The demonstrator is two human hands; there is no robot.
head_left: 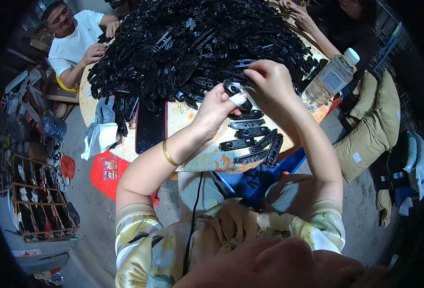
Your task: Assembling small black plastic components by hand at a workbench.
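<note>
Black plastic part (231, 87) is seemingly slanting, as I'm viewing it, upper-left to lower-right, left hand (214, 109) pinching it, right hand's (274, 82) grip unclear.

The left fingers (218, 92) cover much of the black piece (231, 88) they grip, hiding its full outline. Whether the right fingers (256, 76) pinch anything, near the frame's centre, is too small to tell. The pile of black parts (173, 53) runs off the upper edge and hides most of the surface (178, 117). Lower centre, the surface partly covers a blue bin (295, 162); bits inside are indistinct. Upper right, a co-worker's (339, 24) head is cut off.
</note>
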